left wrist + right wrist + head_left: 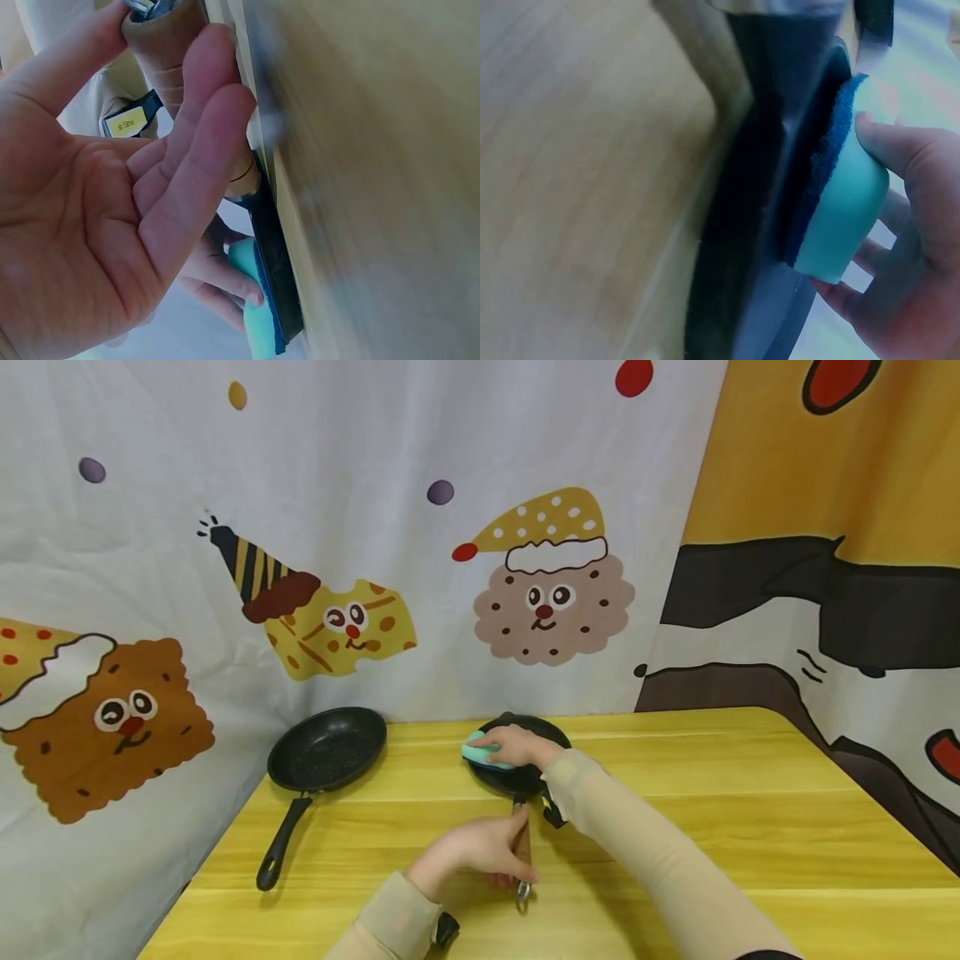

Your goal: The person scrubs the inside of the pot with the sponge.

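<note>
On the yellow wood-grain table (750,793), the small round black frying pan (504,782) lies near the twelve o'clock edge, its brown wooden handle (526,842) pointing to six. The larger round black frying pan (327,756) lies well apart at nine o'clock, its long black handle (282,847) towards seven. The teal-and-blue block sponge (844,206) sits in the small pan's nine o'clock side, under the right hand (521,747); the left hand (483,847) is round the wooden handle. The white printed cloth (360,460) hangs behind, at twelve.
</note>
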